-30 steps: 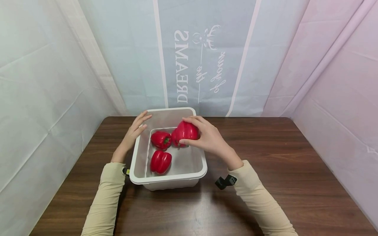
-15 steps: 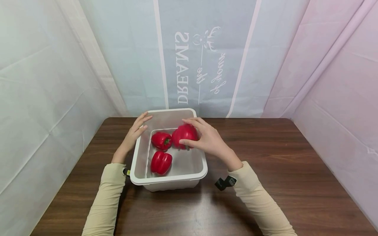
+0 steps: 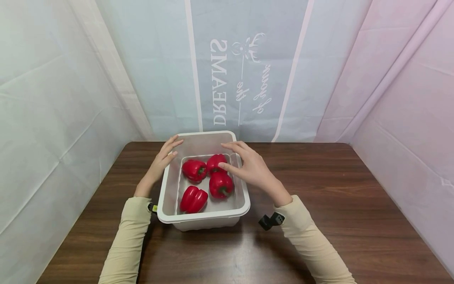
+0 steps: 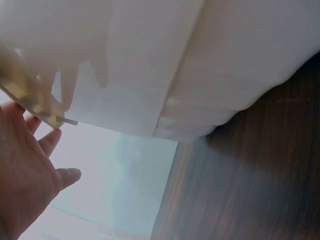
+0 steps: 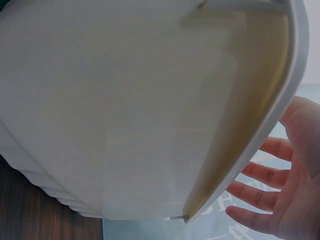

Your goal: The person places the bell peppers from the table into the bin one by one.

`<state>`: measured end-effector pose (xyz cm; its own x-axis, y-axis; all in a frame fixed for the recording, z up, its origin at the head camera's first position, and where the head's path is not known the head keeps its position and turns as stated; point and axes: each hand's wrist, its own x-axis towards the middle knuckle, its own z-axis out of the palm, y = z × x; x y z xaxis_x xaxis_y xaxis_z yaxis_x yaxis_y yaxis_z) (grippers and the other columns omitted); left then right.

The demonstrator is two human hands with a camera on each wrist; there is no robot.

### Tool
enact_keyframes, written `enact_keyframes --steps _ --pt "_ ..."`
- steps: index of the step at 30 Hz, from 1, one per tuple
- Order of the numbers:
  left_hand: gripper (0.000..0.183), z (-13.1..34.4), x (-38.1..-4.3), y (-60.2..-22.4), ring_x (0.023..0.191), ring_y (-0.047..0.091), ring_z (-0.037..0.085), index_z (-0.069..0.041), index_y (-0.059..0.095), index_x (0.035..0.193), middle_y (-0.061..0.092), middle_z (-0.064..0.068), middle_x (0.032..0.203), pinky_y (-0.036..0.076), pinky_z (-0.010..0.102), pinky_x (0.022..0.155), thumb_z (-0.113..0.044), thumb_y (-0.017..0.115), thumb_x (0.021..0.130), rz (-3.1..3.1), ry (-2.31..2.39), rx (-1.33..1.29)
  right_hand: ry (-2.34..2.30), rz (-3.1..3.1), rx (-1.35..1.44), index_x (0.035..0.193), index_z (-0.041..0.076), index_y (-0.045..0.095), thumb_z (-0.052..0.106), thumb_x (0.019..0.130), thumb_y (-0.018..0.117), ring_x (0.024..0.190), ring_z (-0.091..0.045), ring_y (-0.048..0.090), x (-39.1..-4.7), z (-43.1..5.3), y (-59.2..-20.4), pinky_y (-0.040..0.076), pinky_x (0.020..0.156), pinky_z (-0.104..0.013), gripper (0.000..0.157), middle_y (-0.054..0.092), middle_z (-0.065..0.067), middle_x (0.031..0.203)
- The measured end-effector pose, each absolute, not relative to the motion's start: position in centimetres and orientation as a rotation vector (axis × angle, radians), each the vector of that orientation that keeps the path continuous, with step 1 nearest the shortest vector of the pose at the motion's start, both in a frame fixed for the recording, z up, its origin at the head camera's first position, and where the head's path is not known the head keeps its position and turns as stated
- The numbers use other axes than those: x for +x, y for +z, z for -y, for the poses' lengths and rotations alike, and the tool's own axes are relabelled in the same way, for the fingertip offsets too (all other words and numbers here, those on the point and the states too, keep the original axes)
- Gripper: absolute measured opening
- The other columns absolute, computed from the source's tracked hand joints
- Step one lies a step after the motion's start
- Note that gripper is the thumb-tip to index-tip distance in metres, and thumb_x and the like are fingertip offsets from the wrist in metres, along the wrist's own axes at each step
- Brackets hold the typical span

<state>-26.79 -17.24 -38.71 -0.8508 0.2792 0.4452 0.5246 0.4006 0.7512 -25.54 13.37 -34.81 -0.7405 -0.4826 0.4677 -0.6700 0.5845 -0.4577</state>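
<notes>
Several red bell peppers lie inside a white plastic bin. One bell pepper sits at the right with its stem toward me, just below another bell pepper. To their left are a bell pepper and, nearer the front, one more bell pepper. My right hand hovers over the bin's right rim, fingers spread and holding nothing; its thumb tip overlaps the back right pepper. My left hand is at the left rim with fingers extended over it. Both wrist views show the bin's outer wall beside loosely spread fingers.
The bin stands on a dark brown wooden table, close to its far edge. Behind hangs a pale blue printed curtain, with white cloth on the left and more cloth on the right.
My right hand has lowered the bell pepper it held into the bin and let go; that pepper now lies nearer the front right. The left hand has stayed in place.
</notes>
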Motion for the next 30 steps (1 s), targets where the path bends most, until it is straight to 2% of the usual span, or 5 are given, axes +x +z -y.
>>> enact_keyframes --steps 25,30 --pt "0.043 17.30 -26.65 -38.47 0.139 0.007 0.042 0.008 0.040 0.134 0.016 0.025 0.150 0.008 0.067 0.105 -0.002 0.043 0.093 2.442 -1.400 -0.724 0.905 2.550 0.942 0.131 0.029 0.052 0.048 0.081 0.066 0.108 -0.012 0.054 -25.79 -13.46 -35.40 0.050 0.086 -0.037 0.055 0.054 0.006 0.122" --pt "0.043 17.46 -26.53 -38.34 0.141 0.006 0.039 0.006 0.041 0.135 0.017 0.023 0.151 0.008 0.066 0.106 -0.003 0.046 0.093 2.459 -1.394 -0.707 0.903 2.550 0.943 0.130 0.027 0.053 0.045 0.080 0.068 0.107 -0.013 0.054 -26.00 -13.50 -35.44 0.050 0.085 -0.037 0.055 0.054 0.005 0.122"
